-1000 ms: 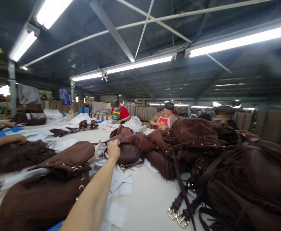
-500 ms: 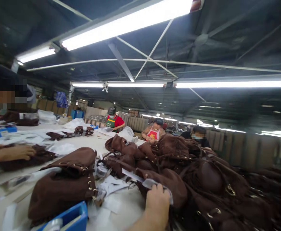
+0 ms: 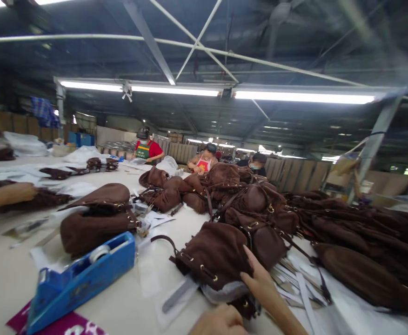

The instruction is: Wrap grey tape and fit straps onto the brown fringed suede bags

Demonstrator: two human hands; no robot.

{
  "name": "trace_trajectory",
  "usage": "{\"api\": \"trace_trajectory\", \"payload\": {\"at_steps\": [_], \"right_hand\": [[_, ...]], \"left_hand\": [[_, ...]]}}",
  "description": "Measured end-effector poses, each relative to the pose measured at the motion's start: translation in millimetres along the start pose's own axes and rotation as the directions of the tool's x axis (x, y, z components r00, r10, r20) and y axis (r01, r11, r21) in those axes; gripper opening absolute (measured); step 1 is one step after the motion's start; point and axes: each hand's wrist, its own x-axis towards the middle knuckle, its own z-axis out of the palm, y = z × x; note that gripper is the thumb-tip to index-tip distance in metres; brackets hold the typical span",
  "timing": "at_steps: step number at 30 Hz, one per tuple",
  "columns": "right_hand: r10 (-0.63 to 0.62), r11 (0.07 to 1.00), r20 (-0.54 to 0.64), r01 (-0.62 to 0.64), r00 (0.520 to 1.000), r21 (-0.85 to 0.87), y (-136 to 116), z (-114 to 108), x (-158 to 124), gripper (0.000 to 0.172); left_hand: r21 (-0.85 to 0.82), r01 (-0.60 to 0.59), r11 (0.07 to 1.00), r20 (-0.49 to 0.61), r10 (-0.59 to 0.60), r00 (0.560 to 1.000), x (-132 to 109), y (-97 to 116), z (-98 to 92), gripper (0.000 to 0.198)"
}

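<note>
A brown suede drawstring bag [image 3: 217, 253] with metal eyelets lies on the white table [image 3: 8, 279] right in front of me. My right hand [image 3: 259, 279] rests against the bag's right side, fingers stretched out and thumb apart. My left hand [image 3: 217, 323] shows only as knuckles at the bottom edge, just below the bag and a piece of clear plastic wrap [image 3: 224, 293] under it. Its fingers are hidden.
A blue tape dispenser [image 3: 81, 277] stands at my near left, another brown bag [image 3: 99, 218] behind it. A big heap of brown bags [image 3: 277, 209] fills the right. White paper strips [image 3: 297, 281] lie about. A co-worker's hand [image 3: 18, 191] is at the left; other people [image 3: 204, 163] work at the far end.
One hand reached far out to the bags, then drew back gripping a clear strip. A brown bag now lies close in front, with both hands by it. The view has swung right.
</note>
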Motion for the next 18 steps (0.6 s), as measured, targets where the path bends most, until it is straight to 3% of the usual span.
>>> {"api": "trace_trajectory", "payload": {"at_steps": [1,3,6,8,11,14,18], "right_hand": [[-0.067,0.993,0.037,0.070,0.997,-0.098,-2,-10,10,0.063],[-0.098,0.960,0.001,0.095,0.995,-0.265,-6,-32,26,0.053],[-0.056,0.933,-0.123,0.008,0.991,-0.361,-16,-53,28,0.039],[-0.059,0.921,-0.123,0.006,0.991,-0.389,-28,-53,12,0.033],[-0.124,0.905,0.037,0.128,0.992,-0.405,-45,-38,-25,0.023],[-0.134,0.832,0.220,0.231,0.966,-0.505,-51,-20,-53,0.036],[-0.030,0.731,0.180,0.144,0.983,-0.667,-38,-9,-53,0.038]], "left_hand": [[0.031,-0.040,0.999,-0.034,0.041,0.999,-6,-1,-17.7,0.022],[0.095,0.071,0.993,-0.160,-0.055,0.986,-18,-10,-51.9,0.037],[0.194,0.303,0.933,-0.116,-0.285,0.952,-28,-35,-81.9,0.060],[0.247,0.332,0.910,-0.025,-0.337,0.941,-28,-50,-82.4,0.053],[0.298,0.328,0.896,0.044,-0.356,0.933,-19,-60,-67.4,0.031],[0.312,0.364,0.877,0.053,-0.399,0.916,-7,-56,-56.0,0.019],[0.314,0.376,0.872,0.053,-0.412,0.910,4,-53,-57.0,0.018]]}}
